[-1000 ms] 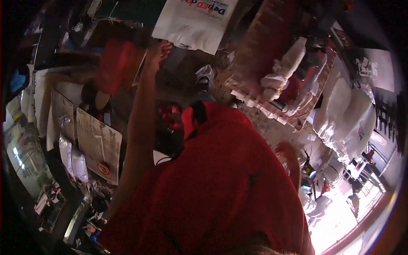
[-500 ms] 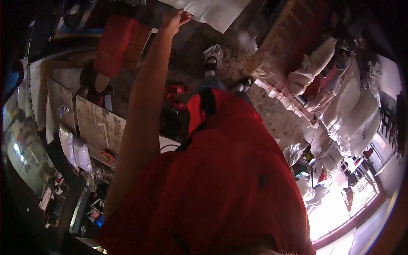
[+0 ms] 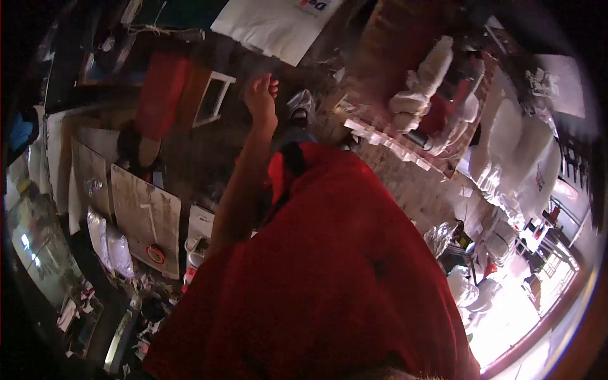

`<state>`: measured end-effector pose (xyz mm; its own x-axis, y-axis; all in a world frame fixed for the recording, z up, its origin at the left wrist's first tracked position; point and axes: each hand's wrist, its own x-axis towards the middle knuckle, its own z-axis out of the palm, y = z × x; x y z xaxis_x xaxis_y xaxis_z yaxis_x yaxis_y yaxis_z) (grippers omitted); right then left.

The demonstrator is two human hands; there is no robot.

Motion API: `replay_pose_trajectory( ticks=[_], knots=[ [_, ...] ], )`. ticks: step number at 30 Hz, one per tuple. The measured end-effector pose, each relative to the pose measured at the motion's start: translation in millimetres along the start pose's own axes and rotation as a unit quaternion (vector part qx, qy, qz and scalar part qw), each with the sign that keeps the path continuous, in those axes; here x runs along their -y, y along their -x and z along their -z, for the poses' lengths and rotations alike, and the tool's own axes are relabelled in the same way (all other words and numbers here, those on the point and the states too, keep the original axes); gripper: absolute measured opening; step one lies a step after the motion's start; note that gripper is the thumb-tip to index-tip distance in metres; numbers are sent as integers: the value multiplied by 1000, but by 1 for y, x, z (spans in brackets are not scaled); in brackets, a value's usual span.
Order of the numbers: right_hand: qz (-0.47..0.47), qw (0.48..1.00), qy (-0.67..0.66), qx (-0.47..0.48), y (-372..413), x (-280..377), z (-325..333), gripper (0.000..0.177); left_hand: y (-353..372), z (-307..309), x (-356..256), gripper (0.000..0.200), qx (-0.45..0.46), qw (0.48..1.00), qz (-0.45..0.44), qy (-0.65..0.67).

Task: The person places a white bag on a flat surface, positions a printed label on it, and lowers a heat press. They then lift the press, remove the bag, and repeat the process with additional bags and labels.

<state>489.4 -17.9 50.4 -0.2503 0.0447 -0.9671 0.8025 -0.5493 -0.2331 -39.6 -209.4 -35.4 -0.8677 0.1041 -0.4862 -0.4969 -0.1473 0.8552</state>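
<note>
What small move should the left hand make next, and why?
I'd probably ease the left hand forward toward the near edge of the white printed sheet: the hand looks empty, its fingers loosely curled, and a gap shows between it and the sheet.

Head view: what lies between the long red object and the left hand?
A brown panel, then a white frame, lie between the red object and left hand in the head view.
</note>
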Motion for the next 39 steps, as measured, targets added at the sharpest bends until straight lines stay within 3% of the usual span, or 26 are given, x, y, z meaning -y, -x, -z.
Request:
replay_pose_trajectory(
  ticks=[3, 6, 8, 9, 12, 13, 15, 17, 19, 21, 23, 24, 25, 27, 30, 32, 35, 39],
  knots=[
    [19, 1000, -1, 19, -4, -4, 13, 47, 34, -37, -24, 17, 23, 994, -96, -44],
    [34, 999, -8, 41, -8, -10, 25, 49, 70, -88, -70, 19, 126, 976, -174, -45],
    [41, 997, -18, 56, -10, -17, 34, 50, 95, -120, -93, 20, 223, 930, -259, -133],
    [43, 997, -26, 64, -11, -20, 38, 51, 107, -138, -96, 20, 233, 927, -259, -138],
    [48, 994, -48, 90, -12, -29, 52, 53, 134, -186, -94, 19, 378, 880, -260, -127],
    [45, 992, -54, 103, -11, -31, 58, 54, 138, -199, -85, 19, 386, 876, -257, -130],
    [30, 989, -60, 129, -10, -36, 68, 56, 148, -223, -65, 21, 461, 809, -303, -205],
    [-27, 986, -38, 160, -7, -43, 82, 59, 154, -245, -44, 21, 477, 783, -330, -226],
    [-85, 977, -57, 188, -16, -64, 95, 62, 157, -256, -18, 20, 459, 774, -355, -255],
    [-118, 967, -100, 202, -21, -92, 109, 62, 164, -257, -12, 17, 388, 744, -438, -323],
    [-58, 978, -50, 191, -15, -115, 120, 63, 168, -267, -3, 11, 330, 713, -526, -325],
    [-65, 977, -64, 191, -11, -124, 124, 63, 167, -269, 7, 8, 326, 728, -513, -316],
    [-15, 985, 47, 166, 0, -112, 121, 62, 164, -271, 14, 5, 319, 743, -501, -308],
    [34, 978, 150, 142, 20, -83, 116, 62, 165, -274, 5, 6, 310, 674, -567, -359],
    [-49, 982, 93, 158, 18, -70, 112, 69, 168, -277, 4, 5, 297, 645, -588, -387],
    [-159, 959, -70, 226, -4, -100, 110, 79, 166, -277, 7, 5, 288, 628, -608, -392],
    [-153, 956, -92, 234, 0, -103, 99, 88, 165, -275, 10, 5, 285, 636, -597, -397],
    [-190, 958, -82, 200, 9, -109, 83, 85, 164, -275, 6, 4, 285, 630, -599, -404]
  ],
)
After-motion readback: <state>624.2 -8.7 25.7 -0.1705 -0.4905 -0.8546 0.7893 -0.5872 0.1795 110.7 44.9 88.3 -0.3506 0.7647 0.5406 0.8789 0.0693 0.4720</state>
